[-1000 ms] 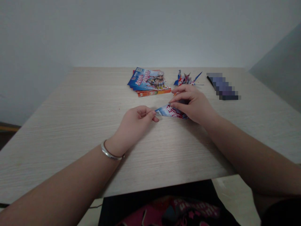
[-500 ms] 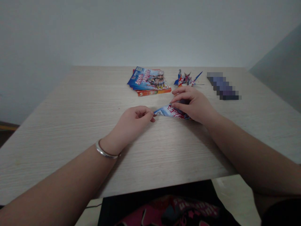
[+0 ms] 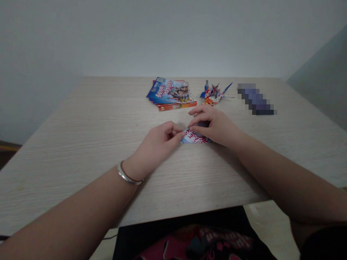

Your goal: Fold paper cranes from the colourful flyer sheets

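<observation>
A folded piece of printed paper [image 3: 195,137], blue, red and white, lies on the light wooden table [image 3: 94,137]. My left hand [image 3: 159,144] pinches its left tip between thumb and fingers; a silver bangle sits on that wrist. My right hand [image 3: 214,124] presses down on the paper's right part with curled fingers and covers much of it. The two hands nearly touch above the paper.
A stack of printed leaflets [image 3: 170,94] lies at the far middle of the table. Beside it to the right are several small folded paper figures [image 3: 214,91]. A blurred dark object [image 3: 256,99] lies further right. The table's near edge runs just above my lap.
Both hands have come closer together and slightly toward me. The paper's visible part has become shorter, and my left fingers now grip its tip.
</observation>
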A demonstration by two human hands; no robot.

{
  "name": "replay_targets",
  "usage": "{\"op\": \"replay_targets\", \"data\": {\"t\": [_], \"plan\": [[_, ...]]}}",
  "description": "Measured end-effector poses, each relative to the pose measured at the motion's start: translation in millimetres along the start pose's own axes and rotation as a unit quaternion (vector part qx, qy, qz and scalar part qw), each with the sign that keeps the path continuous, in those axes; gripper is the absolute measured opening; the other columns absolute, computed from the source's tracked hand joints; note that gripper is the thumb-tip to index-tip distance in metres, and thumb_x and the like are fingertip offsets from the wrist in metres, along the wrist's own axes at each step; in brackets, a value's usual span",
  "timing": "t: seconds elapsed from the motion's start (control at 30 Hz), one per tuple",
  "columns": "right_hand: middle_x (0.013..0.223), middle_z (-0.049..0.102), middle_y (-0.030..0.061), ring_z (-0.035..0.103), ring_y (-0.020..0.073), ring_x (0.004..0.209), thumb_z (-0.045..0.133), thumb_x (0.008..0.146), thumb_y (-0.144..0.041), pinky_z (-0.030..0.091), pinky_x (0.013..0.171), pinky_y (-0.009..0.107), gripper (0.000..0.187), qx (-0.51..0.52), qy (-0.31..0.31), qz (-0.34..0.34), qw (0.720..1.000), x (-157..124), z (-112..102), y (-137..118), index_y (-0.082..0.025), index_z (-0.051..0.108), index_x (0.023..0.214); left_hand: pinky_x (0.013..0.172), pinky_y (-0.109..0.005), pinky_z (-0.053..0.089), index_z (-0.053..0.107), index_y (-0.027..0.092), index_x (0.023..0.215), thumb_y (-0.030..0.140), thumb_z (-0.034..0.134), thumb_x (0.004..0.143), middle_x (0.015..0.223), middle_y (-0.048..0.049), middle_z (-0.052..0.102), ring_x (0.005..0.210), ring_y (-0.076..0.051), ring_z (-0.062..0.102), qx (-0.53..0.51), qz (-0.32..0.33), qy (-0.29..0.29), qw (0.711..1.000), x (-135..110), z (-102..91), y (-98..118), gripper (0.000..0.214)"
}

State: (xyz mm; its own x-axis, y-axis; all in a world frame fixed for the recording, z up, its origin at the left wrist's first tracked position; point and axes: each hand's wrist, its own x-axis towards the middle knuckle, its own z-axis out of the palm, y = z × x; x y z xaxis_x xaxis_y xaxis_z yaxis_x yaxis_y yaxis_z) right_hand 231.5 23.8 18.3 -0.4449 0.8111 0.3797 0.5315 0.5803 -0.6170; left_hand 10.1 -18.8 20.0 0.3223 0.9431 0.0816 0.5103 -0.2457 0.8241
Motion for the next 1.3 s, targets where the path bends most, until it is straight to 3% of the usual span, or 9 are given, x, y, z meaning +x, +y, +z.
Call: {"op": "replay_targets", "data": {"t": [0.1,0.2,0.33,0.43,0.57,0.7,0.9,1.13,1.3], "plan": [[0.121,0.073,0.008,0.068,0.0251,0.113,0.08,0.077,-0.022,0.053,0.103,0.047,0.023,-0.013,0.04,0.018,0.999,0,1,-3,-0.024,0.081,0.1,0.061,-0.027,0.038,0.06,0.019,0.075,0.032,0.062,0.088,0.071,0.001,0.062,0.065,-0.013,0.052,-0.016,-0.027,0.027,0.999,1,1.7,0,0.018],[0.113,0.076,0.008,0.071,0.0219,0.092,0.079,0.079,-0.027,0.06,0.082,0.039,0.04,0.021,0.103,0.105,0.989,1,-2,-1,-0.023,0.074,0.119,0.062,-0.027,0.04,0.057,0.02,0.077,0.029,0.06,0.087,0.073,0.0012,0.06,0.067,-0.013,0.052,-0.016,-0.008,0.08,0.997,2,-0.1,-2,0.014],[0.073,0.071,0.0005,0.059,0.0128,0.054,0.074,0.085,-0.04,0.046,0.048,0.026,0.018,0.132,0.06,0.216,0.966,3,-6,2,-0.022,0.072,0.09,0.065,-0.028,0.042,0.055,0.021,0.082,0.029,0.057,0.09,0.078,0.0005,0.062,0.07,-0.014,0.054,0.002,0.001,0.109,0.994,2,-2.8,-4,0.011],[0.058,0.062,-0.0038,0.046,0.0087,0.042,0.078,0.082,-0.042,0.034,0.038,0.023,0.024,0.216,0.037,0.269,0.938,3,-6,-1,-0.023,0.065,0.075,0.065,-0.029,0.04,0.054,0.022,0.084,0.027,0.053,0.09,0.079,0.0001,0.062,0.071,-0.015,0.054,0.046,0.006,0.085,0.995,1,-3.5,-4,0.008],[0.056,0.06,-0.0056,0.045,0.007,0.042,0.079,0.077,-0.033,0.032,0.038,0.021,0.014,0.282,0.032,0.279,0.917,4,-3,-11,-0.023,0.07,0.078,0.065,-0.031,0.038,0.053,0.022,0.093,0.025,0.047,0.091,0.077,-0.0007,0.062,0.071,-0.019,0.057,0.113,-0.009,0.039,0.993,-2,-3.8,-1,0.008],[0.055,0.058,-0.0066,0.046,0.0071,0.043,0.077,0.077,-0.031,0.036,0.04,0.021,0.01,0.295,0.021,0.273,0.915,4,-1,-21,-0.023,0.074,0.08,0.077,-0.037,0.043,0.058,0.02,0.116,0.031,0.038,0.098,0.099,-0.0087,0.071,0.089,-0.025,0.065,0.146,-0.01,0.005,0.989,-4,-3.5,2,0.029],[0.057,0.061,-0.0054,0.047,0.0074,0.043,0.079,0.075,-0.035,0.035,0.039,0.021,0.014,0.296,0.017,0.253,0.921,1,1,-20,-0.023,0.077,0.083,0.073,-0.037,0.044,0.055,0.022,0.087,0.05,0.031,0.104,0.085,-0.0085,0.069,0.077,-0.025,0.063,0.184,-0.011,-0.017,0.983,-3,-2.9,3,0.04],[0.056,0.061,-0.0045,0.047,0.0075,0.043,0.078,0.078,-0.035,0.034,0.038,0.021,0.014,0.282,0.016,0.236,0.93,0,0,-18,-0.023,0.08,0.084,0.076,-0.038,0.045,0.059,0.02,0.097,0.045,0.032,0.103,0.092,-0.0107,0.071,0.083,-0.026,0.065,0.19,-0.01,-0.026,0.981,-1,-3.0,2,0.037],[0.056,0.061,-0.005,0.046,0.0069,0.042,0.075,0.08,-0.03,0.033,0.038,0.02,0.008,0.295,0.017,0.253,0.921,1,1,-19,-0.024,0.08,0.084,0.075,-0.037,0.045,0.058,0.021,0.092,0.046,0.033,0.104,0.088,-0.0093,0.07,0.079,-0.025,0.064,0.18,-0.013,-0.016,0.983,-1,-2.3,3,0.038]]}}
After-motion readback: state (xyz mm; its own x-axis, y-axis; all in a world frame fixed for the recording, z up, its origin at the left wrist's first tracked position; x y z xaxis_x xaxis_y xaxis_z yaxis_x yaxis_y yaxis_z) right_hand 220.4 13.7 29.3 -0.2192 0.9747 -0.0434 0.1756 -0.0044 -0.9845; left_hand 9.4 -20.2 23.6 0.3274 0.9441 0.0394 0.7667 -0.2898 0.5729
